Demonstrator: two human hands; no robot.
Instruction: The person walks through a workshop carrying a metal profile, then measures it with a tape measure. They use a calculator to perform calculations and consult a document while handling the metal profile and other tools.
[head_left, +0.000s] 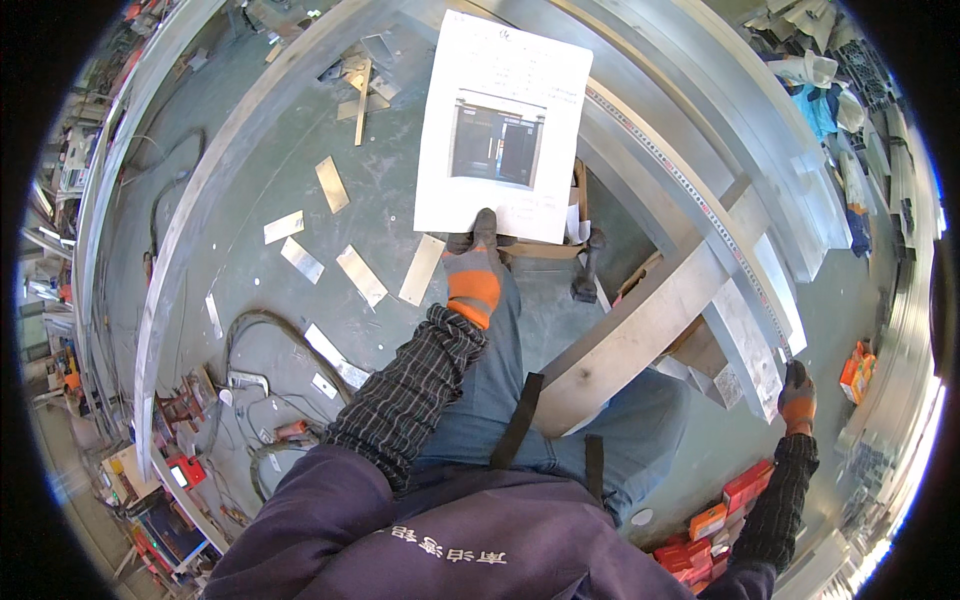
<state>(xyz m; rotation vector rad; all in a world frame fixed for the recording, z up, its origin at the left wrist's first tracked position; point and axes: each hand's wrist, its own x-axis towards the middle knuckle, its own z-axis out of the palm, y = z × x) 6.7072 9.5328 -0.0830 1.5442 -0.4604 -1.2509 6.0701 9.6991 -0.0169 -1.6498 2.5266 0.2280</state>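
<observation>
My left hand (474, 274), in a grey and orange work glove, pinches the bottom edge of a white paper sheet (510, 67), which bears writing and a picture of dark doors. Far to the right, my right hand (796, 401), gloved alike, grips the end of a tape measure blade (697, 202). The blade runs up along a long metal profile and passes out of sight near the paper. Under it, a wide metal beam (630, 322) slants from between my legs and crosses other profiles. The tape's case does not show.
Flat metal plates (332, 184) lie scattered on the green floor at left, near cables and a hose (262, 319). A cardboard box (547, 250) and a dark tool (589, 270) sit beyond my knees. Red and orange boxes (707, 520) are stacked at lower right. Long profiles (202, 180) surround the area.
</observation>
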